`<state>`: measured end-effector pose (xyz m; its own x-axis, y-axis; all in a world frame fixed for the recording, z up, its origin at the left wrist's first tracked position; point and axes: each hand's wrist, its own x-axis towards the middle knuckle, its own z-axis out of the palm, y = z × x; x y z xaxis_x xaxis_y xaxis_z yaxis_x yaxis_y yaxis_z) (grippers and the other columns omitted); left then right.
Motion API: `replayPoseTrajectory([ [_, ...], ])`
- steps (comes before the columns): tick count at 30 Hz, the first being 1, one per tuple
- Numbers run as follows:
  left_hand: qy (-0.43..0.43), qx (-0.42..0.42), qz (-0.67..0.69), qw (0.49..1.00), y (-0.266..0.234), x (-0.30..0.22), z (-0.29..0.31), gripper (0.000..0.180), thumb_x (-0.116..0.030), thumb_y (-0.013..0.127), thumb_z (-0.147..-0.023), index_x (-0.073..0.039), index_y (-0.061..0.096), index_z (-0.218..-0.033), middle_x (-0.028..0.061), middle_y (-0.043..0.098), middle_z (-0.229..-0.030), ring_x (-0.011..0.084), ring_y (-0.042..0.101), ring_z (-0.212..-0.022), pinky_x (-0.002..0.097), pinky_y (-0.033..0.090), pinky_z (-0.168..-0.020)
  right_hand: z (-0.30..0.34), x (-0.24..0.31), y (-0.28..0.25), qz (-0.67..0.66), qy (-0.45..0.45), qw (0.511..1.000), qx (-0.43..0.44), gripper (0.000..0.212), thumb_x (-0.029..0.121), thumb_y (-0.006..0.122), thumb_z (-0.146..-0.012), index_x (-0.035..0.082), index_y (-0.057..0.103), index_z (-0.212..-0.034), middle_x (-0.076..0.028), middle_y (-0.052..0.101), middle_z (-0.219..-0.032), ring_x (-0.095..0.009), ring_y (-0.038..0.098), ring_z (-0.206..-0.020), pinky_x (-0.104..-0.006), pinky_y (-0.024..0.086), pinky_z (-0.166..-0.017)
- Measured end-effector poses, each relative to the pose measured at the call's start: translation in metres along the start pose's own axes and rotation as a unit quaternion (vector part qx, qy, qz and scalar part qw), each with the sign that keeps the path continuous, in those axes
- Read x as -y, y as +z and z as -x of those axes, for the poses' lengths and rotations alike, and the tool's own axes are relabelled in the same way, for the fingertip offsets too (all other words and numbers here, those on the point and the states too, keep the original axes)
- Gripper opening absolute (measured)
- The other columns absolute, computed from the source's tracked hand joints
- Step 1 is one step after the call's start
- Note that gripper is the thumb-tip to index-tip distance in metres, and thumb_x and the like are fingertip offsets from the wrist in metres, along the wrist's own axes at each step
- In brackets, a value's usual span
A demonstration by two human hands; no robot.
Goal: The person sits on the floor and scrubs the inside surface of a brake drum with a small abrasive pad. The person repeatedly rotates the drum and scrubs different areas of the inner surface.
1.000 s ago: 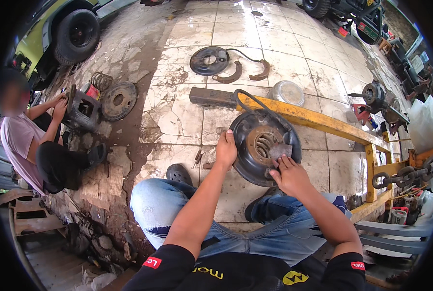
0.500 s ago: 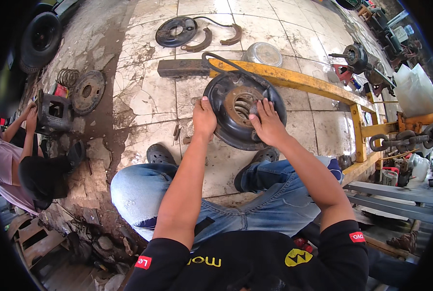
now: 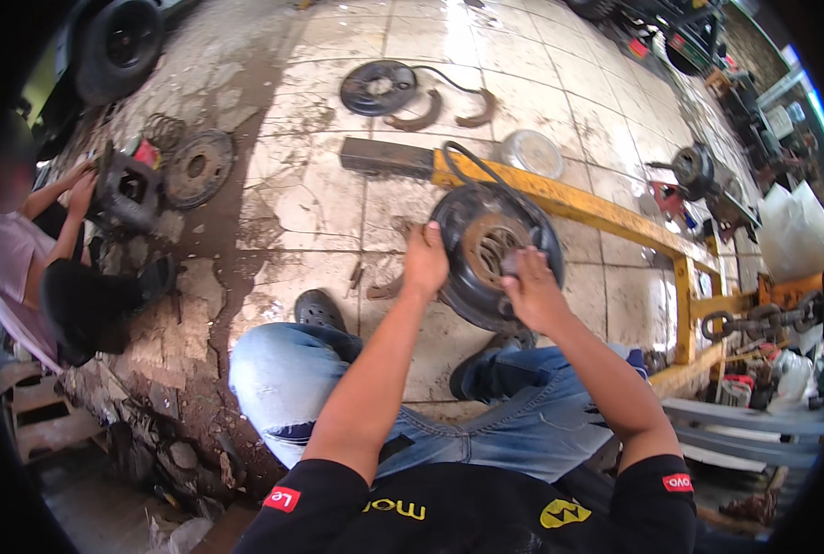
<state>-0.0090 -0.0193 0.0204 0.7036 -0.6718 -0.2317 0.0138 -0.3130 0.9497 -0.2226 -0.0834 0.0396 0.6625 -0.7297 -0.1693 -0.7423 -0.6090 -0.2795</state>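
A black round brake backing plate (image 3: pixel 469 297) is tilted up between my knees, its rusty centre ring facing me. My left hand (image 3: pixel 426 260) grips its left rim. Over the right part of the plate lies my right hand (image 3: pixel 536 291), fingers bent around a small greyish piece too unclear to name, pressed near the centre hole. Through that hole a coil spring (image 3: pixel 493 247) shows. From the plate's top a black cable (image 3: pixel 458 159) loops over the yellow beam (image 3: pixel 559 200).
Farther off lie another backing plate (image 3: pixel 377 90), curved brake shoes (image 3: pixel 418 114) and a silver round cover (image 3: pixel 532 153). At left a person (image 3: pixel 29 254) sits beside a rusty disc (image 3: pixel 198 169) and a dark metal housing (image 3: pixel 127 189). A heavy chain (image 3: pixel 767 319) hangs at right.
The view has shifted, so the scene sits lower and farther right. My right hand has moved slightly on the plate, its fingers more bent. My left hand keeps its grip on the rim.
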Motion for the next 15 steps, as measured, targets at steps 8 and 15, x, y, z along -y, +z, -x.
replayPoseTrajectory([
  [8,-0.042,0.037,0.024,0.998,-0.008,-0.005,-0.004,0.053,-0.038,0.04,-0.103,0.006,0.048,-0.132,0.0291,0.058,-0.125,0.0381,0.055,-0.119,0.0402,0.042,-0.1,0.009,0.001,-0.008,0.008,0.006,1.0,0.022,0.068,0.044,0.037,-0.101,-0.006,0.028,-0.147,-0.029,0.026,-0.152,-0.045,0.025,-0.142,-0.0506,0.025,-0.115],
  [15,-0.016,0.034,-0.025,0.999,-0.012,-0.004,-0.001,0.056,-0.039,0.039,-0.103,0.007,0.047,-0.132,0.031,0.057,-0.125,0.0407,0.054,-0.12,0.0404,0.04,-0.102,0.013,0.012,-0.004,0.002,0.009,1.0,0.002,0.065,0.038,0.042,-0.1,-0.007,0.031,-0.145,-0.032,0.026,-0.151,-0.048,0.025,-0.141,-0.052,0.025,-0.114],
])
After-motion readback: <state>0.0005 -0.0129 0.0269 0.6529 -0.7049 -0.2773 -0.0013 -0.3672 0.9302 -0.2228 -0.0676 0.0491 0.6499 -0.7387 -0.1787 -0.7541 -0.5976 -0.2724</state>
